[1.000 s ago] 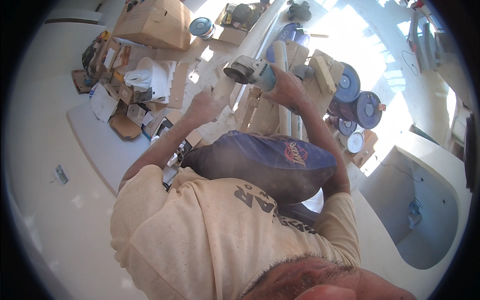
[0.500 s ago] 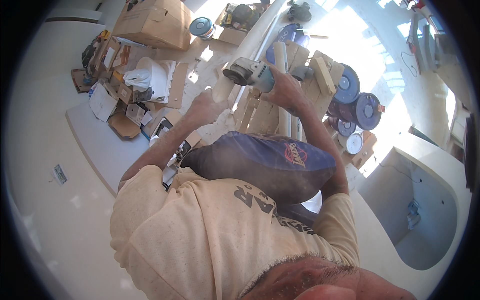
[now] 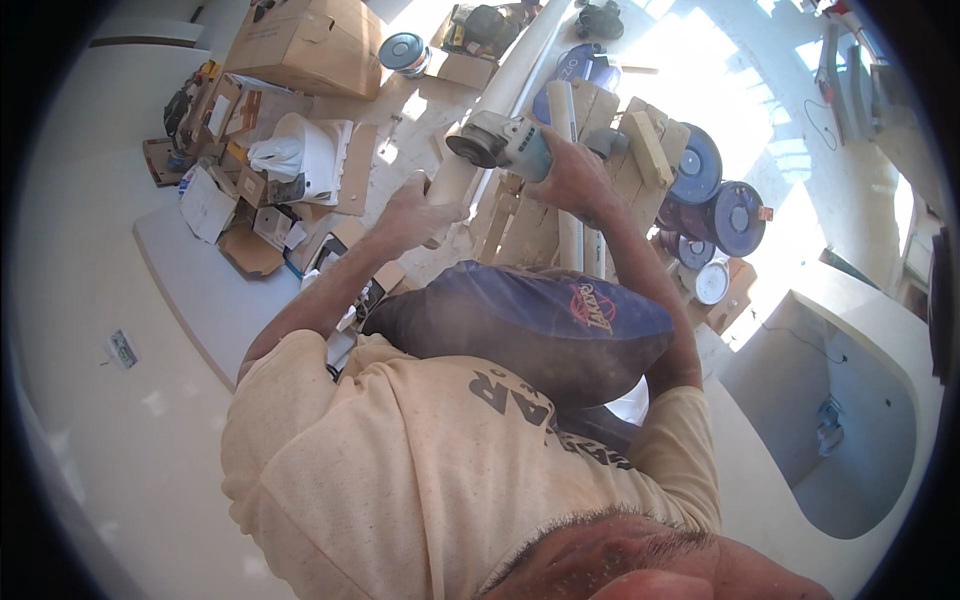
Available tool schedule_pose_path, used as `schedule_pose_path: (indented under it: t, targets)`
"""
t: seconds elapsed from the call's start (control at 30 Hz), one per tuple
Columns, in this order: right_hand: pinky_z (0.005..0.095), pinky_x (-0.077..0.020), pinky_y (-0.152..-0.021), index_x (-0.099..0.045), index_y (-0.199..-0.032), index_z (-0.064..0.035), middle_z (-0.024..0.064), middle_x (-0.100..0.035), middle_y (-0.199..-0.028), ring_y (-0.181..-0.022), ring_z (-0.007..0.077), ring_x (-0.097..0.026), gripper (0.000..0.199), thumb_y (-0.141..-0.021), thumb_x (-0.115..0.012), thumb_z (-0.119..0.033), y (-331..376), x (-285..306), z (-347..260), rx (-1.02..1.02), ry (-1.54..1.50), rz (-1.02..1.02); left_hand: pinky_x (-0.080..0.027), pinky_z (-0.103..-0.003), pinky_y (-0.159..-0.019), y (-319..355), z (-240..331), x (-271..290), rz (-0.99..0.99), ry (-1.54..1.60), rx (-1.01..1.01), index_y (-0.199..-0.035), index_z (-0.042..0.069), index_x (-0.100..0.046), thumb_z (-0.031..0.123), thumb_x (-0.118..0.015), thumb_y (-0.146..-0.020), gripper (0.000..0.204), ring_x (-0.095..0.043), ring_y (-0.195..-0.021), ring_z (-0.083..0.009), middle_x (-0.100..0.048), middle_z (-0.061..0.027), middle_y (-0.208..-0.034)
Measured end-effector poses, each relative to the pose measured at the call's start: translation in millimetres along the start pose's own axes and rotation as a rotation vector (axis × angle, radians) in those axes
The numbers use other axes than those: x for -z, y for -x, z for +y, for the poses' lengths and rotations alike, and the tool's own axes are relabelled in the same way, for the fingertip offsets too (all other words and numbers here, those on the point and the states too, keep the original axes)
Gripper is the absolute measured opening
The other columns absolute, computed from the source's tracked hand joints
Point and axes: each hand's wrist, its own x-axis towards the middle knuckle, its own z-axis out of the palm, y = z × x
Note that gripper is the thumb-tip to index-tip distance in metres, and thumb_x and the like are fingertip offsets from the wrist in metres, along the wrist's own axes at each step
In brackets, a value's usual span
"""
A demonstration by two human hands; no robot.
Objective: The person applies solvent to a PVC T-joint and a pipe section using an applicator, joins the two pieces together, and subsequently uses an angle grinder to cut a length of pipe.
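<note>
My right hand (image 3: 583,183) is closed round the body of a dusty teal-and-grey angle grinder (image 3: 518,148). The grinder's dark disc and guard point left, over a long pale pole (image 3: 455,182) and close to its near end; whether the disc touches the pole I cannot tell. Round that near end my left hand (image 3: 415,215) is closed, just below and left of the disc. From there the pole stretches away up and to the right. Part of the pole is hidden under the grinder head.
Wooden boards (image 3: 530,235) lie right of the pole, a short timber block (image 3: 648,150) on top. Purple buckets (image 3: 738,218) stand farther right. Cardboard scraps and a white bucket (image 3: 300,165) crowd the left, below a large cardboard box (image 3: 305,45). A rounded niche (image 3: 850,440) opens lower right.
My left hand has shifted slightly on the pole's end, which shows more below it. The grinder head has tilted a little, still in my right hand.
</note>
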Motion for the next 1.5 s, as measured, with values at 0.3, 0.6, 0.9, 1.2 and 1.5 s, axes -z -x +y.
schedule_pose_path:
  t: [0.3,0.6,0.9,1.2,1.5]
  targets:
    - [0.0498,-0.05,-0.092,-0.046,-0.144,-0.0034,0.0262,-0.069,-0.103,-0.102,0.0437,-0.066,0.089,-0.065,-0.081,-0.027,-1,5,-3,-0.033,0.014,-0.055,-0.052,-0.029,-0.053,-1,-1,-12,0.118,-0.056,0.024,-0.117,-0.008,-0.052,0.025,-0.083,-0.08,0.059,-0.066,-0.071,-0.0162,-0.065,-0.0102,-0.088]
    - [0.0502,-0.0535,-0.087,-0.052,-0.134,-0.0011,0.0259,-0.071,-0.096,-0.093,0.0427,-0.069,0.079,-0.066,-0.08,-0.031,-1,3,3,0.043,0.036,0.008,-0.054,-0.028,-0.048,2,-6,-12,-0.081,0.302,0.034,-0.122,-0.005,-0.052,0.034,-0.078,-0.085,0.06,-0.066,-0.065,-0.015,-0.064,-0.0088,-0.088]
    - [0.0499,-0.0522,-0.089,-0.051,-0.135,-0.001,0.0262,-0.07,-0.098,-0.095,0.0432,-0.069,0.08,-0.066,-0.08,-0.029,1,10,-3,0.01,0.031,-0.051,-0.059,-0.03,-0.055,0,-2,-13,0.051,0.02,0.029,-0.119,-0.012,-0.046,0.026,-0.083,-0.081,0.065,-0.07,-0.077,-0.0195,-0.065,-0.0183,-0.1]
    - [0.05,-0.0539,-0.085,-0.054,-0.13,-0.0012,0.0254,-0.071,-0.094,-0.091,0.0427,-0.07,0.074,-0.066,-0.08,-0.029,1,4,2,0.067,0.041,0.018,-0.056,-0.03,-0.054,-13,-22,-19,0.067,0.12,0.002,-0.112,-0.01,-0.057,0.026,-0.077,-0.084,0.049,-0.07,-0.077,-0.0196,-0.067,-0.0145,-0.085]
    - [0.0491,-0.0497,-0.092,-0.049,-0.139,-0.0007,0.0267,-0.069,-0.104,-0.103,0.0434,-0.066,0.084,-0.066,-0.08,-0.027,4,12,-5,-0.023,0.029,-0.082,-0.051,-0.027,-0.049,-5,-15,-23,0.051,0.146,-0.007,-0.115,-0.009,-0.052,0.03,-0.083,-0.081,0.06,-0.066,-0.063,-0.0158,-0.065,-0.014,-0.091]
